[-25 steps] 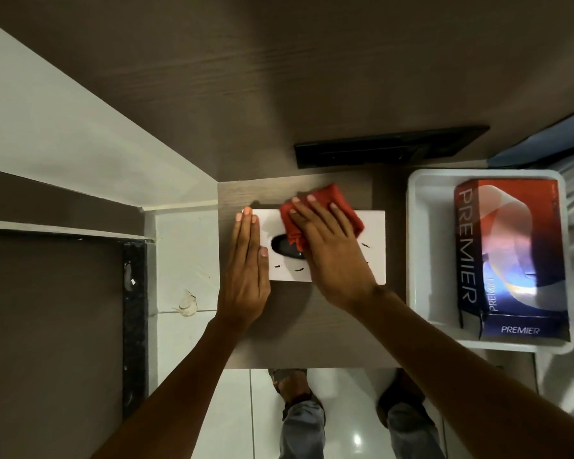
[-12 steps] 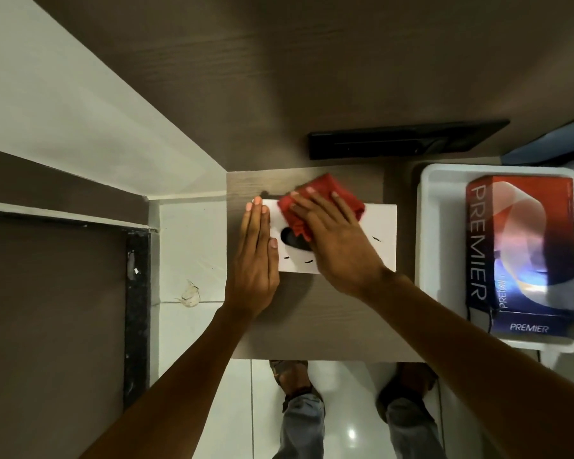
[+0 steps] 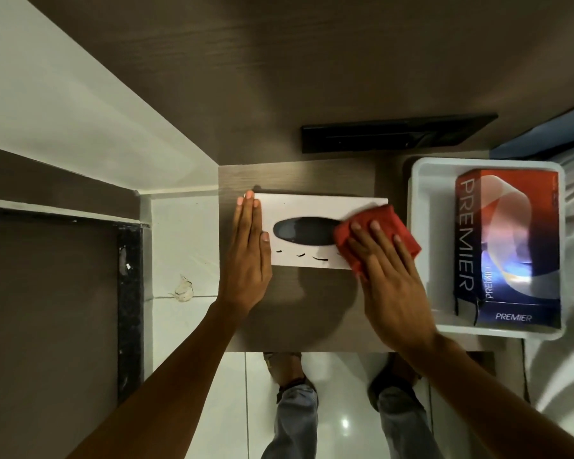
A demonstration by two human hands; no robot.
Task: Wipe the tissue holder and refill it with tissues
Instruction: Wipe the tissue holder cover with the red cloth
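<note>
A white tissue holder [image 3: 312,207] with a dark oval slot lies flat on a small brown table [image 3: 312,313]. My left hand [image 3: 247,260] rests flat, fingers together, against the holder's left end. My right hand [image 3: 391,283] presses a red cloth [image 3: 378,223] onto the holder's right end, fingers spread over the cloth. A red and blue "PREMIER" tissue box [image 3: 507,246] lies in a white tray [image 3: 421,207] to the right.
A black flat object [image 3: 395,134] lies behind the holder, against the brown wall. White tiled floor and my feet [image 3: 289,369] show below the table's front edge. A white ledge and dark panel stand to the left.
My right hand has slid the red cloth from over the slot at the holder's middle to its right end, baring the slot. The left hand stays at the left end.
</note>
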